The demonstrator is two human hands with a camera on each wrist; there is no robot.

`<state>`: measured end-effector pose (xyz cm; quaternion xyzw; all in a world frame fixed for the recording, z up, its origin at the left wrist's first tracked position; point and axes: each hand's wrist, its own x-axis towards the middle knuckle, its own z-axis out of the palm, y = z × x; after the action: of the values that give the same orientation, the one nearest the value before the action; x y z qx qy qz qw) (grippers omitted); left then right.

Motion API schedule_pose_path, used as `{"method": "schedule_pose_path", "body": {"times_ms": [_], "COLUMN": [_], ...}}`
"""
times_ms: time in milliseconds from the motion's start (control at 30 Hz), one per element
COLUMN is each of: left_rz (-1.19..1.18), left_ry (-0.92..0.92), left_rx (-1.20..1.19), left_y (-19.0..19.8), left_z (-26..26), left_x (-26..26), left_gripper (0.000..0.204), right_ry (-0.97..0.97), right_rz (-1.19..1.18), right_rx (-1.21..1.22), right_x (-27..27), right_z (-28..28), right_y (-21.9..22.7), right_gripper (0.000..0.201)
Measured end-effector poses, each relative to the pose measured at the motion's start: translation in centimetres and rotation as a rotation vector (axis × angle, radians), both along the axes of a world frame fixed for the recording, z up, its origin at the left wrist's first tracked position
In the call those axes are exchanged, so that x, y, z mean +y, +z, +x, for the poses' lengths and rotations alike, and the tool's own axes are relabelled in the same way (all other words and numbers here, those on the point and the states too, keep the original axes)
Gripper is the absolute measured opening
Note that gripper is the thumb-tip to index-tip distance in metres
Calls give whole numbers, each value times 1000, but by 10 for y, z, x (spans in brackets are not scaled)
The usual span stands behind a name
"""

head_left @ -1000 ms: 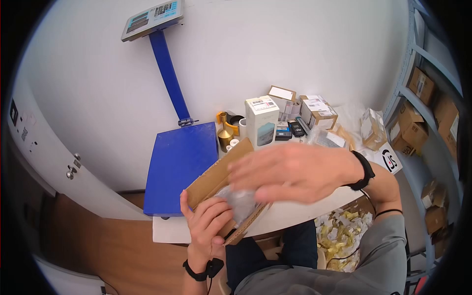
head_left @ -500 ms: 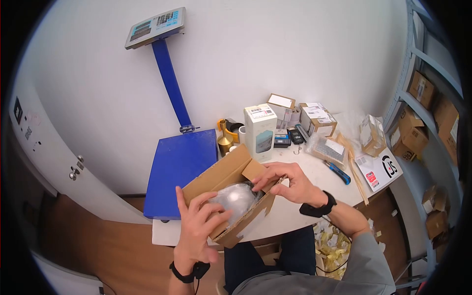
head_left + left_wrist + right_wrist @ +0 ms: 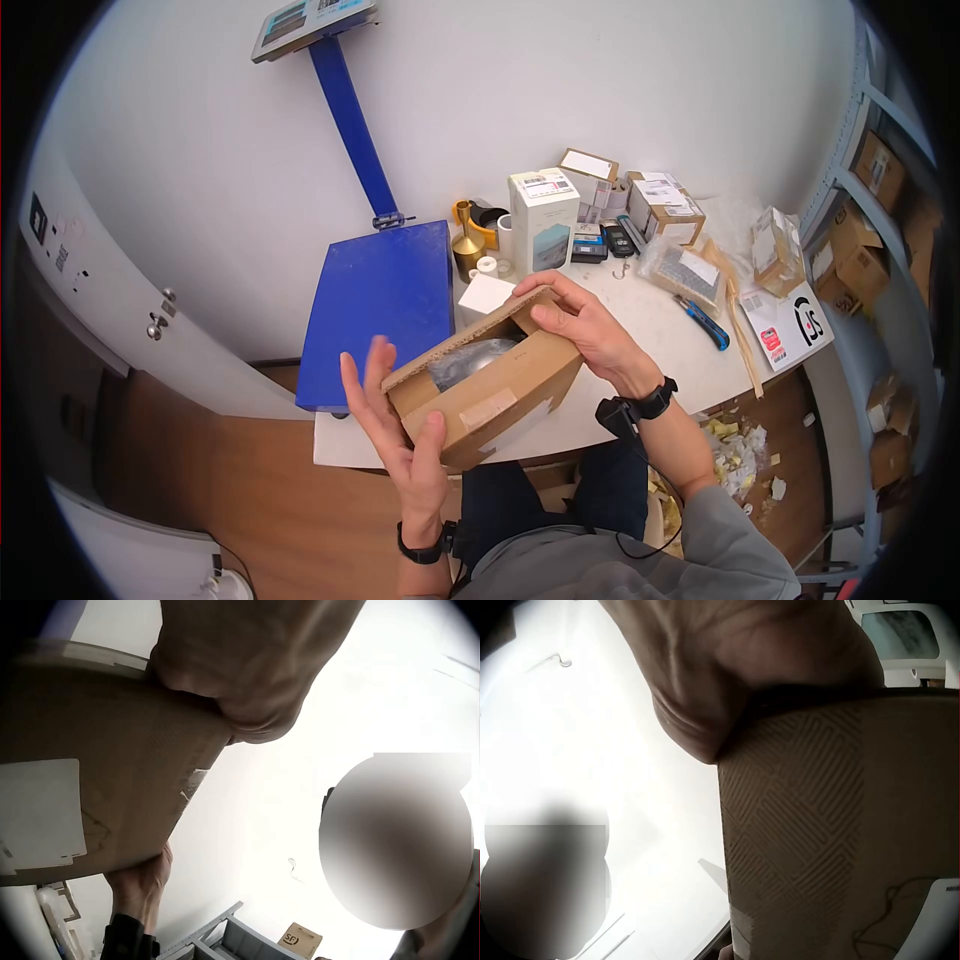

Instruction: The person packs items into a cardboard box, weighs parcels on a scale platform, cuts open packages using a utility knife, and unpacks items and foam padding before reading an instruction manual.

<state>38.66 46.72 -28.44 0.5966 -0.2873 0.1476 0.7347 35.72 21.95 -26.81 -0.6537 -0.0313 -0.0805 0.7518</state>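
A long brown cardboard box [image 3: 510, 400] is held tilted over the front of the table, its top side open. Inside it lies something wrapped in clear plastic [image 3: 470, 362]; its kind is hidden. At the box's right end my right hand [image 3: 590, 335] grips the rim, thumb over the corner. My left hand [image 3: 412, 450] is at the left end, fingers straight and spread, thumb against the near side. From below, the left wrist view shows the box's underside with a white label [image 3: 41, 810]. The right wrist view shows a patterned brown face close to the hand.
A blue platform scale [image 3: 385, 300] stands on the left. Behind the box are a tall white box [image 3: 543, 225], a small white box [image 3: 485, 298] and a brass funnel-like piece [image 3: 467, 248]. On the right lie a blue utility knife [image 3: 705, 322], a plastic-wrapped packet [image 3: 685, 275] and labelled cartons [image 3: 665, 208].
My right hand has come down from above the box to grip its right end. My left fingers have lifted away from the wrapped thing and spread. The box has tipped, its near side facing up more.
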Motion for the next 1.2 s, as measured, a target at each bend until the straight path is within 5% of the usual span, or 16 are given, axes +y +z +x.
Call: {"method": "schedule_pose_path", "body": {"times_ms": [167,233,333,467,533,767,867,933,1000,1067,1100,1200], "left_rz": [-41,135,159,125,301,633,582,309,257,66,70,-45], "left_ry": [-25,55,101,216,153,15,12,13,42,7,13,90], "left_rx": [75,-230,-283,-297,-503,-608,-573,-289,-219,150,146,342], "left_y": [-12,-23,-19,-24,-23,20,10,4,9,13,9,0], "left_z": [1,12,12,14,21,29,43,54,72,95,114,171], "left_x": [4,12,11,8,16,50,63,68,71,79,87,113], "left_gripper": [66,45,35,41,48,49,53,54,51,40,40,33], "right_ry": [40,36,-33,-195,-185,-205,-133,-108,-14,58,126,-92], "right_rz": [137,106,-8,-117,-105,-159,-281,-342,-488,-368,-262,-423], "right_rx": [-291,-388,-568,-542,-541,-514,-467,-434,-79,-45,-23,-176], "right_x": [2,1,10,14,12,21,29,40,47,48,49,34], "right_z": [-4,-3,-5,-10,-6,1,17,37,60,84,92,80], "right_y": [-23,-37,-50,-53,-53,-26,0,24,49,58,59,37], "right_gripper": [50,55,58,50,46,30,30,32,52,57,63,68]}}
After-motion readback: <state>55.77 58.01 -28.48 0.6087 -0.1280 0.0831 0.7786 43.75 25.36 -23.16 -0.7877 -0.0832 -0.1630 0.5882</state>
